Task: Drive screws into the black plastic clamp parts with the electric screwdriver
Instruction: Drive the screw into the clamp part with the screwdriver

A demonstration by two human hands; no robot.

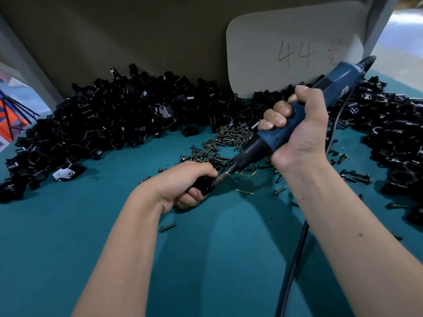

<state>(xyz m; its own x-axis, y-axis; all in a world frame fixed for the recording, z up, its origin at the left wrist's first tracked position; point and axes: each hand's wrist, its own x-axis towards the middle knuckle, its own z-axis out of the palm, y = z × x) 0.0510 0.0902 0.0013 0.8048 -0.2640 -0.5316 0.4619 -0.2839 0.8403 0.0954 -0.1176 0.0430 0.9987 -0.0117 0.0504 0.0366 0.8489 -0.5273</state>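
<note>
head view looks down on a teal desk. left hand is clenched around a black plastic clamp part, holding it just above the middle of the desk. right hand grips the blue electric screwdriver by its body, the tool tilted so its bit slants down and left to meet the clamp part at the left hand's fingertips. a black cord runs from the near edge of the desk up behind the right forearm. a heap of loose screws lies just beyond the two hands, with stray ones scattered around them. a large pile of clamp parts fills the far left of the desk, and another pile lines the right edge. a pale card marked "44" leans against a brown board at the far edge.
</note>
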